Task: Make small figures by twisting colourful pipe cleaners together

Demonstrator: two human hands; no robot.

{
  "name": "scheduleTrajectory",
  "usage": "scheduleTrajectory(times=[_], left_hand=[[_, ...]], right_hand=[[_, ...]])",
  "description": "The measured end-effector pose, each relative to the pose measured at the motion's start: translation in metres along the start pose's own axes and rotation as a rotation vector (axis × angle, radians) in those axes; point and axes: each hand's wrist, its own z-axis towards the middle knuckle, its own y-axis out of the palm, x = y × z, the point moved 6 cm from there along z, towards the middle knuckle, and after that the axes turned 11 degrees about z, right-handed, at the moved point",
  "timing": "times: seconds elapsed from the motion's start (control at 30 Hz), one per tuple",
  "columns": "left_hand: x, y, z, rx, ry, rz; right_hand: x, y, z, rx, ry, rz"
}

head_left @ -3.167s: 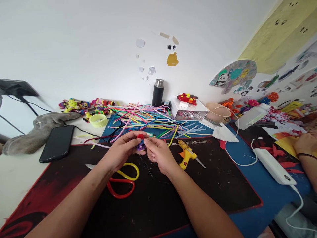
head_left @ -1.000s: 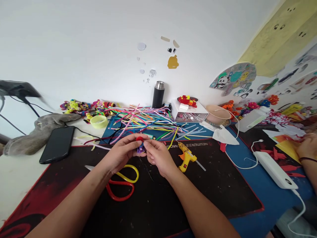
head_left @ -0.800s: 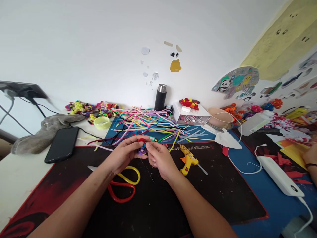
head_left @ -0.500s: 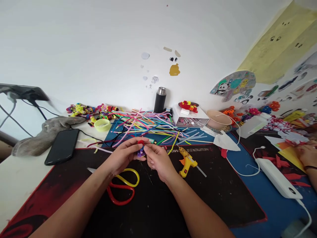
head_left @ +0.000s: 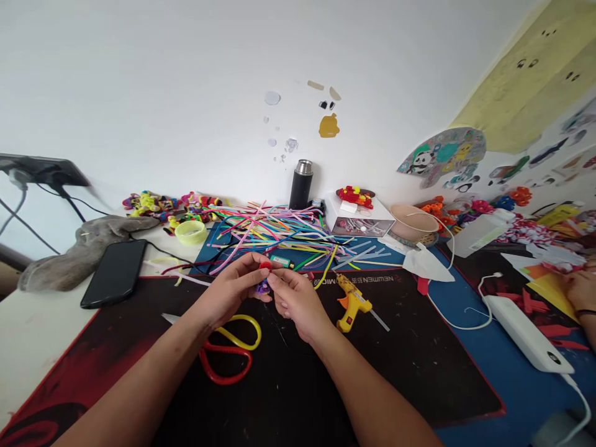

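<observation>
Both my hands meet over the dark mat around a small figure [head_left: 262, 287] with a red top and a blue-purple lower part, perhaps of pipe cleaner. My left hand [head_left: 235, 288] grips it from the left, thumb and fingers closed on it. From the other side my right hand [head_left: 295, 301] pinches it, and its fingertips cover part of it. Under my left wrist lie scissors [head_left: 228, 366] with one red and one yellow handle. A yellow glue gun [head_left: 354, 304] with a glue stick in its back rests to the right of my right hand.
Behind my hands spreads a heap of coloured pipe cleaners [head_left: 279, 226]. A black flask [head_left: 301, 186] and a white box [head_left: 358, 217] stand by the wall. At left are a phone [head_left: 114, 273] and a tape roll [head_left: 191, 233]. A white power bank [head_left: 526, 334] and another person's hand [head_left: 582, 290] are at right.
The view has shifted slightly. My hands stay together on the small figure, with my left fingers a little higher; less of its blue part shows.
</observation>
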Motion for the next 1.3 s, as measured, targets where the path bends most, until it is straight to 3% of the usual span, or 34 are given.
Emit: scheduleTrajectory(times=[0.37, 1.3], left_hand=[[-0.0042, -0.0021, 0.0021, -0.004, -0.001, -0.081], [-0.0059, -0.0034, 0.0013, 0.016, -0.004, -0.034]], right_hand=[[-0.0059, 0.0025, -0.0046, 0.009, -0.003, 0.045], [-0.0008, 0.0013, -0.0004, 0.005, -0.017, 0.046]])
